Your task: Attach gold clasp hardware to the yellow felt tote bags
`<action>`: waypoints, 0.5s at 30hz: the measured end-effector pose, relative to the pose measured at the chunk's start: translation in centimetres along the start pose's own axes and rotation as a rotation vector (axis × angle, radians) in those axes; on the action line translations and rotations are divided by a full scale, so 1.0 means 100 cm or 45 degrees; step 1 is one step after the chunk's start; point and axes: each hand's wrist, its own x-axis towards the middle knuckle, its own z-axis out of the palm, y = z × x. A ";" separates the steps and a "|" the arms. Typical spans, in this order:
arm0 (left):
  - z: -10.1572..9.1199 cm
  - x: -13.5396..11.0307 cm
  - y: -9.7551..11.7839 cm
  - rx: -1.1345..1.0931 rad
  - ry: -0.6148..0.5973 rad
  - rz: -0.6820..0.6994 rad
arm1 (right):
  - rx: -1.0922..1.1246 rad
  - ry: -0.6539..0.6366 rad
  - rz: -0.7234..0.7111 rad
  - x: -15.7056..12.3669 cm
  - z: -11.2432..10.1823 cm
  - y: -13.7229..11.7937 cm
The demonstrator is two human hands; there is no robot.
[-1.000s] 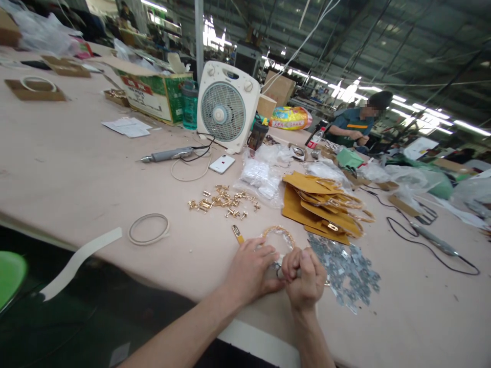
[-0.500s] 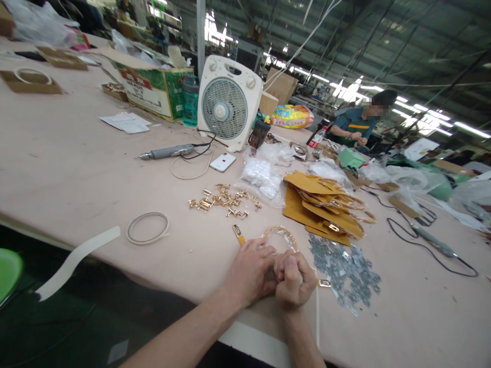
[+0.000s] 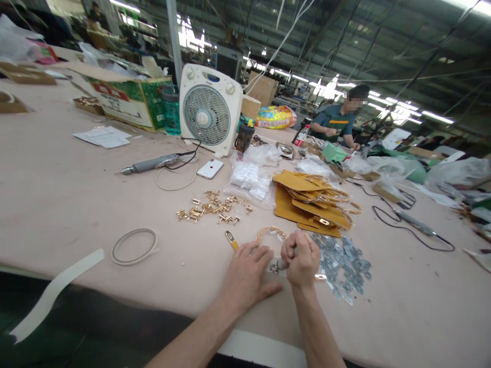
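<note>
My left hand lies flat with its fingers stretched out at the table's front. A mustard-yellow strap end with a gold slotted plate sticks out beyond its fingertips. My right hand is closed in a fist just to the right. A greyish rounded end peeks out of that fist; what it belongs to I cannot make out. Between the hands a small metal piece shows on the work. Behind them curves a yellow handle loop wrapped in plastic. Another gold plate shows right of my right wrist.
Grey metal plates are heaped at the right, behind them stacked mustard bag pieces. Gold fittings, a tape roll, a phone, an electric screwdriver and a fan lie or stand leftward. A co-worker is beyond.
My hands have come apart: the left has flattened with its fingers stretched, and the right fist has risen slightly off the work. The view has shifted to the right.
</note>
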 end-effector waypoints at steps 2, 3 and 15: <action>0.001 0.001 0.000 0.012 0.000 0.006 | -0.003 -0.018 0.026 0.005 0.000 0.002; 0.002 0.001 0.000 0.015 0.003 0.003 | -0.023 -0.051 0.050 0.006 0.001 0.004; 0.001 -0.002 -0.002 0.003 -0.023 0.006 | -0.403 -0.287 -0.238 -0.018 -0.001 0.018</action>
